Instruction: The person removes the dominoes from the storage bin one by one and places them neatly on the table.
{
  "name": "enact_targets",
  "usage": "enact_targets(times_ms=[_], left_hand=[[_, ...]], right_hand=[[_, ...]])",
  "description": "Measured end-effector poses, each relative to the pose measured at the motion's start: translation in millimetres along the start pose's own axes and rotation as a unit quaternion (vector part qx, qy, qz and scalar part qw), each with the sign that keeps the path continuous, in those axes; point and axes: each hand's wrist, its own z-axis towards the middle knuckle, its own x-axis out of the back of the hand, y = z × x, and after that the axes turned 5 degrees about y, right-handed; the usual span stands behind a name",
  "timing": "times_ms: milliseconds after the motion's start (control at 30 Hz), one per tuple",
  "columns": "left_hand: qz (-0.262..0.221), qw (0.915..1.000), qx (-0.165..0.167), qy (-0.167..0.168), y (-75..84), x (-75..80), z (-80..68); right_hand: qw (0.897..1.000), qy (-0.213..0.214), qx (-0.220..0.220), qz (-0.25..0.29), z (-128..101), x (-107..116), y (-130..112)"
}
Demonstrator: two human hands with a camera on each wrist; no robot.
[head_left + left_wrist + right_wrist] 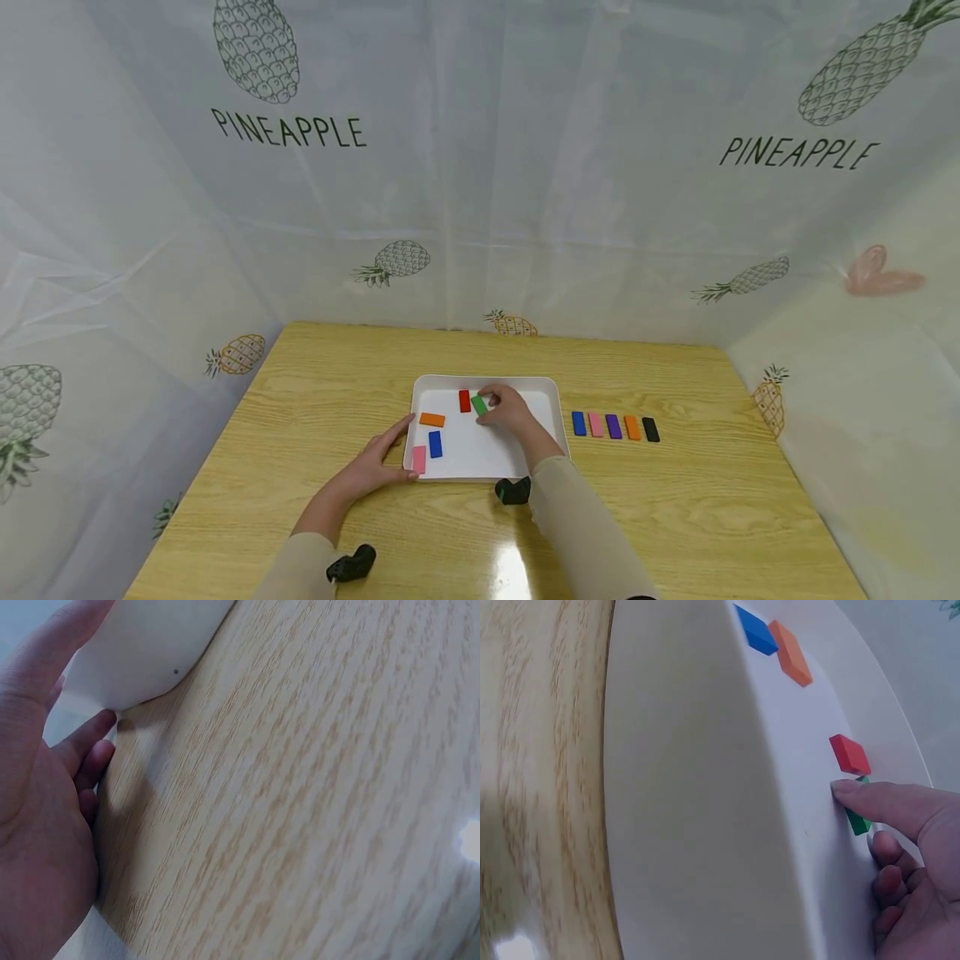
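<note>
Right hand (508, 409) fingers pinch green block (479, 405) in white tray (551, 392), red block (464, 401) just left. Left hand (378, 467), fingers straight, touches tray's near-left edge; block row (613, 427) lies right.

White tray (547, 392): red (464, 401), green (479, 406), orange (432, 419), blue (435, 444), pink (419, 459) blocks. Light woodgrain desk (675, 500). Pineapple-print backdrop (525, 167).

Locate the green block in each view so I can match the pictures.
Head: green block in the tray's far half, at the right hand.
Left wrist: not in view.
Right wrist: green block at right, under the fingers.
Shared landmark: red block beside it.
</note>
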Motion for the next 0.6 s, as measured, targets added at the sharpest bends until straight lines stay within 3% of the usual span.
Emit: enact_targets(times_ms=[600], left_hand=[[-0.008,1.0000,0.002,-0.005,0.8,0.8,-1.0]], right_hand=[[0.999,-0.024,0.019,0.033,-8.9,3.6,5.4]])
